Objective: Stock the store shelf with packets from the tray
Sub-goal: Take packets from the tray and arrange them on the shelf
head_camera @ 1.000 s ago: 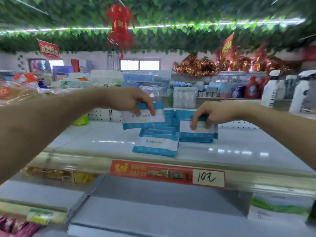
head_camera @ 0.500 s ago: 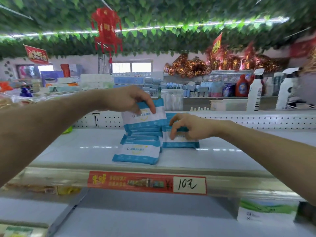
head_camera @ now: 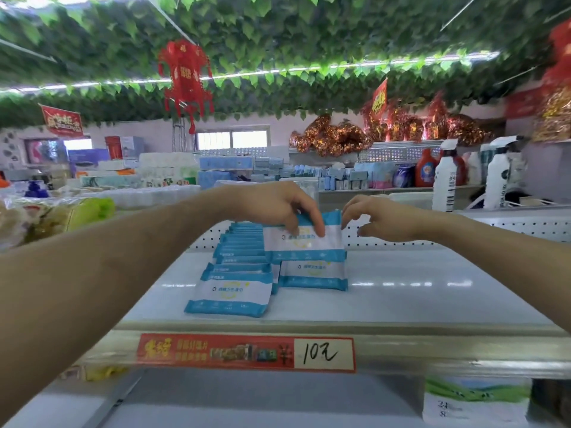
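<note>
Lifted off the lower packet [head_camera: 313, 274], the right hand [head_camera: 386, 222] is held loosely curled, gripping nothing.
An upper packet [head_camera: 306, 242] is pinched by the left hand [head_camera: 278, 208] just above it, over the shelf [head_camera: 401, 298].

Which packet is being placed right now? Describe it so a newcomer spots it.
Find the white shelf with the red price tag marked 10. On it, right of the long row of blue-and-white packets, one lone packet stands. The target packet is just above it, the only one the left hand grips by its top edge.
</note>
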